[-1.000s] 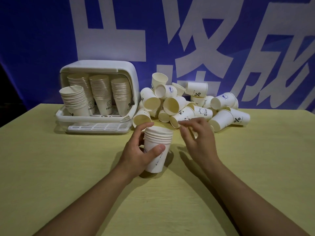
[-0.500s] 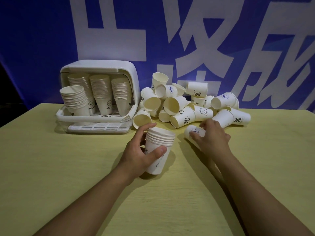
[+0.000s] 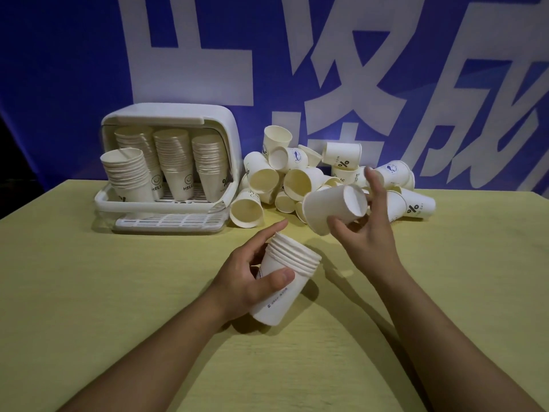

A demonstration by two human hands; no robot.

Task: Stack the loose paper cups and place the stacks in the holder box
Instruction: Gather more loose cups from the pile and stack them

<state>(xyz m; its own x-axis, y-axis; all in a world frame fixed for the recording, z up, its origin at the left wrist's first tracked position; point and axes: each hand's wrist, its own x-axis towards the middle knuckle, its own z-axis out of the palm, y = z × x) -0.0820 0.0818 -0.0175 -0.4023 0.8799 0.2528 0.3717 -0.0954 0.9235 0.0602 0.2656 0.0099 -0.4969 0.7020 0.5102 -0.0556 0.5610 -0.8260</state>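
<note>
The left hand (image 3: pixel 252 278) wraps round a short stack of nested white paper cups (image 3: pixel 285 281), tilted just above the yellow-green tabletop (image 3: pixel 89 292). The right hand (image 3: pixel 365 230) pinches a single white paper cup (image 3: pixel 332 209) by its side wall, base towards us, above and right of the stack's open mouth. These cups look featherlight and easily crushed, so a soft hold mid-wall suits. The white plastic holder box (image 3: pixel 208 120) sits far left, loose cups piled beside it.

white cups (image 3: pixel 300 185), yellow table (image 3: pixel 118 292)
</note>
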